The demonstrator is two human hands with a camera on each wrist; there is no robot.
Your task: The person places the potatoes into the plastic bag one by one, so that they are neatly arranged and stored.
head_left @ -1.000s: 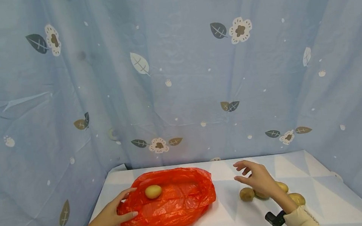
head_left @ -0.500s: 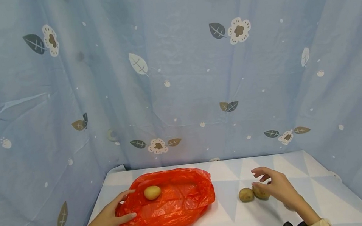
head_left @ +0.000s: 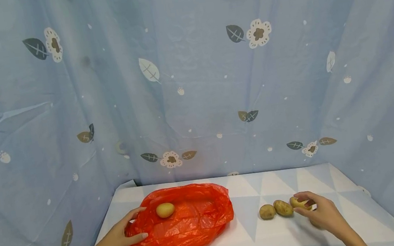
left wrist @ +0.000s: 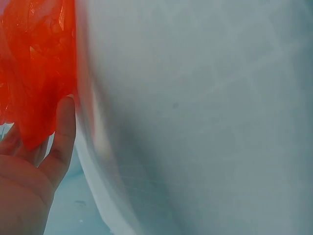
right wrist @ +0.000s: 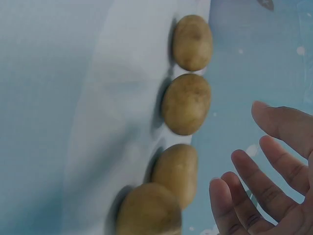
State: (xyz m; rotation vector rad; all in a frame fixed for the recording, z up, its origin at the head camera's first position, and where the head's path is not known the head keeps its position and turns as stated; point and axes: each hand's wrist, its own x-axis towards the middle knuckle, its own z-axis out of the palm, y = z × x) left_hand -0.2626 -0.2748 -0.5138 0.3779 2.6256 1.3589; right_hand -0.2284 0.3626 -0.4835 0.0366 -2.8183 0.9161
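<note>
A red plastic bag lies with its mouth spread wide on the left of the table, and one potato shows inside near its left rim. My left hand rests against the bag's left side, thumb and fingers spread apart; in the left wrist view the straight thumb touches the red plastic. Over the right-hand potatoes hovers my right hand, fingers spread and slightly bent, with nothing in them. Several potatoes sit in a line: the leftmost potato, a middle potato, a further potato, and another potato partly behind the hand.
The table has a white and pale blue triangle pattern. A blue curtain with leaves and flowers hangs behind it and along both sides.
My right hand has moved right and toward me, from beside the leftmost potato to the right end of the row, uncovering the middle potatoes. The left hand and bag stay put.
</note>
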